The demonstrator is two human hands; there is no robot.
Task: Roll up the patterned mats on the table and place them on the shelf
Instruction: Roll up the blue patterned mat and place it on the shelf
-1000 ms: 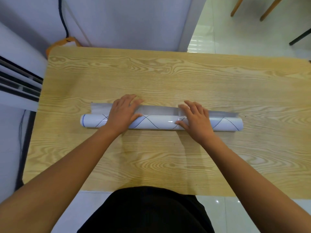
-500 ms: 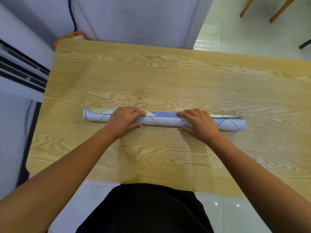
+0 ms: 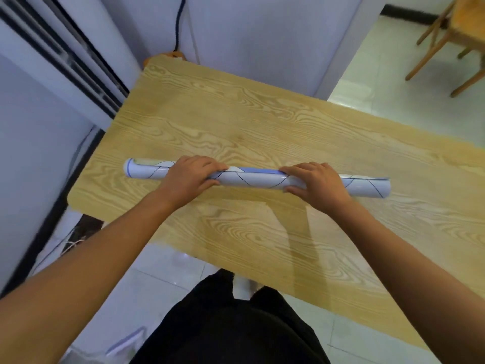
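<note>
And here is the patterned mat, rolled into a long tight tube, lying across the wooden counter with one end pointing to nine o'clock and the other to three. Both hands are working it. The left hand is sitting on the tube toward nine o'clock from its middle, the right hand toward three, with a bare stretch of tube showing between them. On each hand the fingers are curling over the top and down the twelve o'clock side while the thumb is tucking in at six o'clock, so both hands are clamping round the roll, not lying flat on it. That is making sense: a springy sheet like this is wanting to uncoil, and two grips spread apart are pinning the loose edge along most of its length. The blue border strip is showing along the top between the hands, which I am reading as the outer edge of the sheet, so the rolling of this one is looking finished. I am judging the lift to be coming next, and the wide two-handed hold is suiting that, stopping the tube from sagging or telescoping at the ends. The shelf is not showing anywhere in view.
</note>
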